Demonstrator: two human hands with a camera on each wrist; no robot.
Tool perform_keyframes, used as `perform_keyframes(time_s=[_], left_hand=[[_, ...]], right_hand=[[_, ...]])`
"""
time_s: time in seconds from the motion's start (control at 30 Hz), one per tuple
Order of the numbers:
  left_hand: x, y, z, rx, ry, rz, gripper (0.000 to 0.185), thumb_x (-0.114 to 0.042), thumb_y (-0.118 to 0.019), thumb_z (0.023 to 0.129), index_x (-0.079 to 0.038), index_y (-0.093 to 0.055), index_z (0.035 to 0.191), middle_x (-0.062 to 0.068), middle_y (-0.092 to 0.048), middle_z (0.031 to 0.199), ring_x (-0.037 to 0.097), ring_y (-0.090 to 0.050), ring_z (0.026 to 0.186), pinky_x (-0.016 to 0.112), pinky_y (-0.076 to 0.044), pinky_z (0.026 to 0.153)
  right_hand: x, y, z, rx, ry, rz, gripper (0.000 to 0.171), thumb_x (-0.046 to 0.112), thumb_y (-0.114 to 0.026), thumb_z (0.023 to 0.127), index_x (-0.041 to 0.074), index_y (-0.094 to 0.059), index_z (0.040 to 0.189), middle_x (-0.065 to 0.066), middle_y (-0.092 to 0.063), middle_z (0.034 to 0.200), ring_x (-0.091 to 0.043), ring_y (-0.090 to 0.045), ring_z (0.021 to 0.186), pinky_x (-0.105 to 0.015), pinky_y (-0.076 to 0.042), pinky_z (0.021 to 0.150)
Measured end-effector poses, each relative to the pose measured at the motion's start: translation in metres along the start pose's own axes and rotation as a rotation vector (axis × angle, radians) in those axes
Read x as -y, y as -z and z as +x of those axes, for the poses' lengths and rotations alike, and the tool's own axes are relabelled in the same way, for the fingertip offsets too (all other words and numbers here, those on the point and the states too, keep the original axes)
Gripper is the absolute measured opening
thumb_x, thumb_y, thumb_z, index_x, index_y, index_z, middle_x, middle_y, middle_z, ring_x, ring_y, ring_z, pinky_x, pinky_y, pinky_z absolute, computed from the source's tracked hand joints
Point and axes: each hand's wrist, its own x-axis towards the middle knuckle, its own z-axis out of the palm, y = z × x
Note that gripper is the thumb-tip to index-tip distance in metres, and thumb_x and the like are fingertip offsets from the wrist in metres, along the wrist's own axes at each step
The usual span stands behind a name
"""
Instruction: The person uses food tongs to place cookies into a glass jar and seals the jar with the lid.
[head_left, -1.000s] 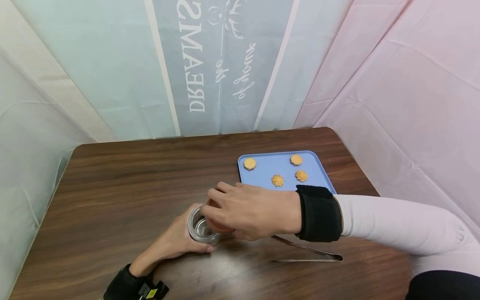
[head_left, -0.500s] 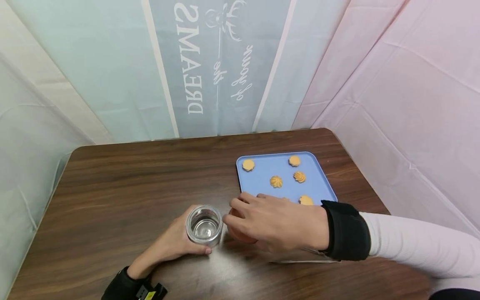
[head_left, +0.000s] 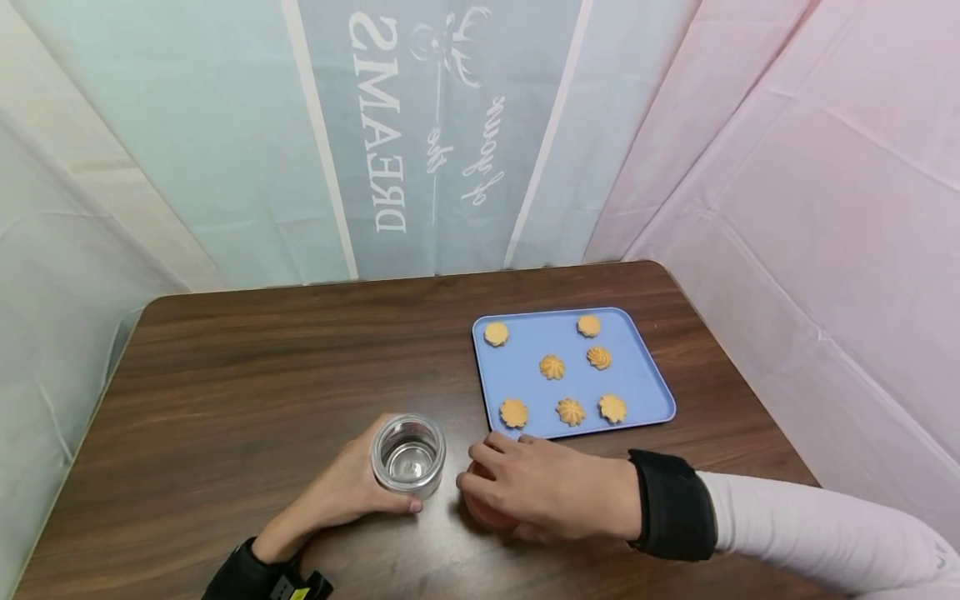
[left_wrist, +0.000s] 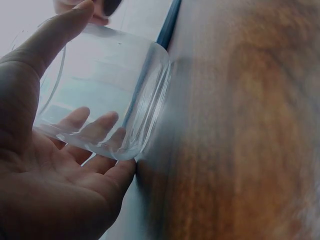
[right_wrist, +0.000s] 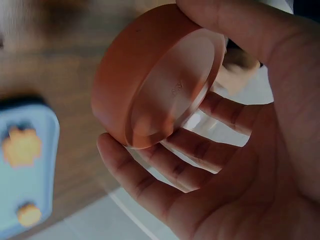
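Note:
My left hand (head_left: 348,483) grips an upright clear glass jar (head_left: 411,461) whose mouth is uncovered; I see nothing inside. In the left wrist view, the thumb and fingers wrap round the jar (left_wrist: 105,75). Just right of the jar, my right hand (head_left: 558,492) holds an orange-brown round lid (head_left: 486,510), mostly covered by the hand in the head view. The right wrist view shows the lid (right_wrist: 150,85) between thumb and fingers, its flat face toward the palm. Whether the lid touches the table is unclear.
A blue tray (head_left: 528,387) with several flower-shaped cookies (head_left: 552,367) lies behind the right hand. Everything stands on a dark wooden table (head_left: 300,358), enclosed by hanging cloth at the back and sides. The metal tongs seen earlier are hidden beneath the right hand and arm.
My right hand has carried the lid off the jar's mouth, to the right and nearer me, uncovering the whole tray and covering the tongs. The left hand and jar stay nearly in place.

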Motion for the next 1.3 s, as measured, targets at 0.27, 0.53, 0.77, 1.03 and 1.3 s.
perform_keyframes(time_s=[0.27, 0.53, 0.77, 1.03, 1.3], left_hand=[[-0.001, -0.001, -0.004, -0.007, -0.008, 0.005, 0.093, -0.036, -0.103, 0.064, -0.020, -0.054, 0.141, -0.001, -0.071, 0.128, 0.021, -0.067, 0.117, 0.037, -0.052, 0.103], [-0.001, -0.002, -0.005, -0.008, -0.021, 0.021, 0.092, -0.036, -0.102, 0.065, -0.020, -0.054, 0.142, -0.001, -0.071, 0.128, 0.020, -0.068, 0.116, 0.036, -0.052, 0.102], [-0.001, -0.001, -0.005, -0.009, -0.030, 0.021, 0.092, -0.035, -0.102, 0.065, -0.018, -0.054, 0.141, 0.001, -0.071, 0.128, 0.020, -0.068, 0.115, 0.035, -0.053, 0.101], [-0.001, -0.001, -0.006, -0.010, -0.019, 0.017, 0.092, -0.036, -0.102, 0.065, -0.019, -0.054, 0.141, 0.001, -0.071, 0.128, 0.021, -0.068, 0.115, 0.035, -0.053, 0.102], [0.000, 0.000, -0.001, -0.012, -0.016, 0.014, 0.093, -0.036, -0.103, 0.064, -0.020, -0.054, 0.142, -0.001, -0.070, 0.130, 0.021, -0.068, 0.117, 0.036, -0.052, 0.103]], right_hand=[[0.008, -0.027, 0.004, 0.018, 0.011, 0.048, 0.078, 0.046, -0.090, 0.083, 0.024, -0.050, 0.146, 0.003, -0.053, 0.134, -0.013, -0.053, 0.117, -0.022, -0.055, 0.081], [0.012, -0.037, 0.006, 0.033, 0.008, 0.091, 0.076, 0.043, -0.091, 0.083, 0.026, -0.050, 0.146, 0.005, -0.052, 0.133, -0.012, -0.051, 0.115, -0.020, -0.052, 0.075], [0.014, -0.043, 0.009, 0.035, 0.020, 0.081, 0.076, 0.043, -0.089, 0.085, 0.025, -0.050, 0.147, 0.005, -0.054, 0.131, -0.011, -0.051, 0.112, -0.020, -0.052, 0.078], [0.016, -0.051, 0.011, 0.006, 0.034, 0.048, 0.076, 0.044, -0.091, 0.083, 0.025, -0.050, 0.145, 0.005, -0.054, 0.128, -0.010, -0.051, 0.109, -0.019, -0.049, 0.076], [0.014, -0.054, 0.013, 0.013, 0.026, 0.048, 0.077, 0.043, -0.091, 0.083, 0.025, -0.050, 0.146, 0.005, -0.055, 0.127, -0.011, -0.051, 0.107, -0.018, -0.048, 0.073]])
